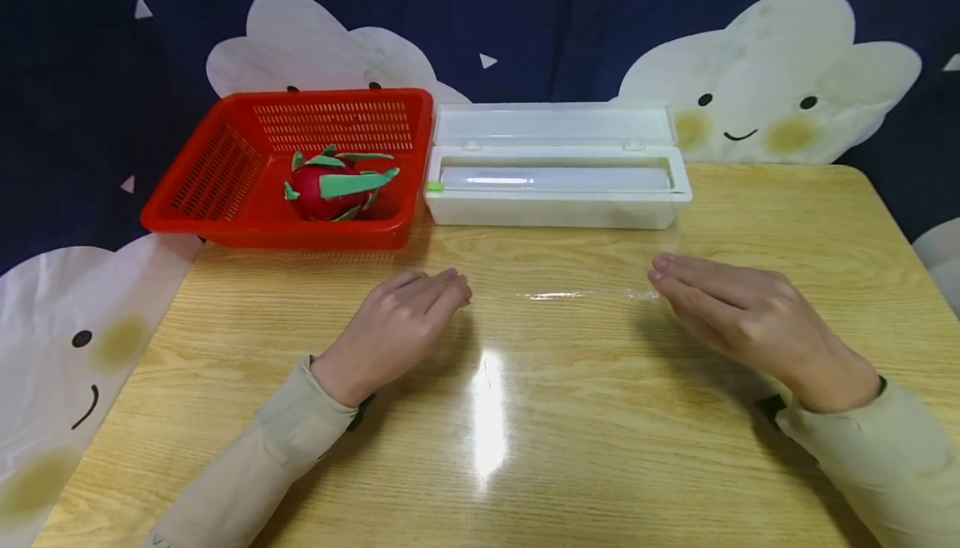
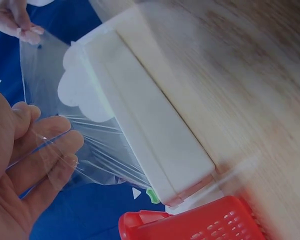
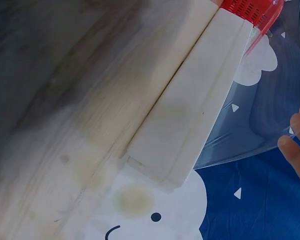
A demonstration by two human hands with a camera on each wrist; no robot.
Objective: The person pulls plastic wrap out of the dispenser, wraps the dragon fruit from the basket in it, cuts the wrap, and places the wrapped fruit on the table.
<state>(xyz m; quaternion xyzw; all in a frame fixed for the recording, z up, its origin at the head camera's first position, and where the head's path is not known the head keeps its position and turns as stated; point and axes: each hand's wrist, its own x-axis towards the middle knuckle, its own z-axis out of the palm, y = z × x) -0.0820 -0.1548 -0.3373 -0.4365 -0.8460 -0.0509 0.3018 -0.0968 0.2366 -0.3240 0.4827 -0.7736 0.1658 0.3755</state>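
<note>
A sheet of clear plastic wrap [image 1: 555, 295] stretches from the white wrap dispenser [image 1: 555, 213] to both hands; its near edge shows as a faint glint in the head view. My left hand [image 1: 397, 327] pinches one corner between thumb and forefinger, the other fingers held out beneath the film. At the opposite corner my right hand [image 1: 738, 315] pinches the same edge; only some of its fingers [image 3: 296, 150] show in the right wrist view. Inside the dispenser lies the wrap roll [image 1: 555, 178], under a raised lid [image 1: 555, 125]. Creases run through the wrap [image 2: 122, 155] near the left hand.
Left of the dispenser stands a red plastic basket [image 1: 300, 237] holding a red dragon fruit [image 1: 330, 202] with green scales. A small green slider [image 1: 435, 186] sits at the dispenser's left end. Behind the wooden table [image 1: 570, 465] hangs a dark blue cloth [image 1: 540, 15] with clouds.
</note>
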